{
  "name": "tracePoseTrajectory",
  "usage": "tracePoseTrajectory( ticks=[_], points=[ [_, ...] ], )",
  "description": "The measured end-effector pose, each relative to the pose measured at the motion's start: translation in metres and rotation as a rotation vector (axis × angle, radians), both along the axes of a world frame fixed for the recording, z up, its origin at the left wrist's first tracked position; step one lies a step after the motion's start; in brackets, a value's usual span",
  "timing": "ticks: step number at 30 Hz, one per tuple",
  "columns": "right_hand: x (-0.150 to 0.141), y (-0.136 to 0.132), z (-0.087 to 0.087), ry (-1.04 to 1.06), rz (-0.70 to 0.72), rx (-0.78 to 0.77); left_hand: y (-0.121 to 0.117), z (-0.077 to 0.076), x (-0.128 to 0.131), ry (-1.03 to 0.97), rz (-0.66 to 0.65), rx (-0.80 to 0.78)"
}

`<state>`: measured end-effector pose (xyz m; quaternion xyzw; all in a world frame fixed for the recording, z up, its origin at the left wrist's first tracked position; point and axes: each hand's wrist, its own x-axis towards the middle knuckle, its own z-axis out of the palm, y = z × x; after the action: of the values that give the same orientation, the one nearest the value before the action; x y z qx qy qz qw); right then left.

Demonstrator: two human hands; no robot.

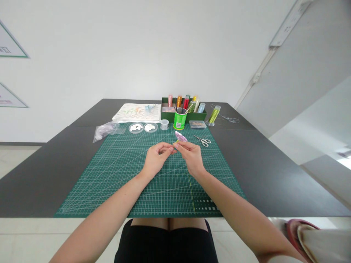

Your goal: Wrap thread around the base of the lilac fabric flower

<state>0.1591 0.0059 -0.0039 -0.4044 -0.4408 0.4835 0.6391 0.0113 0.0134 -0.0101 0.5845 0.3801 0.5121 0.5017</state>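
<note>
We note the lilac-and-white petal piece (181, 137) just beyond our fingertips, over the cutting mat (117, 171), nearer the right hand (192, 155), which pinches its yellow-green base. Left hand (156, 157): thumb and finger closed beside it (contents too small to tell). Long axis unclear. Scissors (203, 141) lie just right; nothing stands between hands and piece.

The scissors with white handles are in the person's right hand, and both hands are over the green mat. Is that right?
Not quite: the scissors aren't in the right hand, which holds a purple-and-white piece. The head view shows them lying on the green mat. The handles are white, and the right and left hand are both over the mat.
</note>
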Motion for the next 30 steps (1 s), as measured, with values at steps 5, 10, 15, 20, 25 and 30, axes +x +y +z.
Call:
tracePoseTrajectory(
  ticks=[5,10,15,20,25,30],
  points=[
    [-0.001,-0.002,0.002,-0.030,0.010,-0.003,0.000,0.001,-0.001,0.014,-0.020,0.027],
    [0.000,-0.003,0.004,-0.021,0.054,-0.005,-0.001,0.002,-0.002,0.014,-0.014,0.043],
    [0.008,0.003,0.003,-0.073,0.096,-0.033,-0.002,0.004,-0.002,-0.019,0.025,0.061],
    [0.016,0.009,0.000,-0.036,0.180,-0.109,-0.005,0.009,-0.003,-0.065,0.006,0.058],
    [0.016,0.012,-0.001,-0.053,0.208,-0.137,-0.005,0.010,-0.003,-0.044,-0.065,0.043],
    [0.018,0.012,-0.002,-0.140,0.185,-0.089,-0.007,0.012,-0.002,0.041,-0.105,0.054]
  ],
)
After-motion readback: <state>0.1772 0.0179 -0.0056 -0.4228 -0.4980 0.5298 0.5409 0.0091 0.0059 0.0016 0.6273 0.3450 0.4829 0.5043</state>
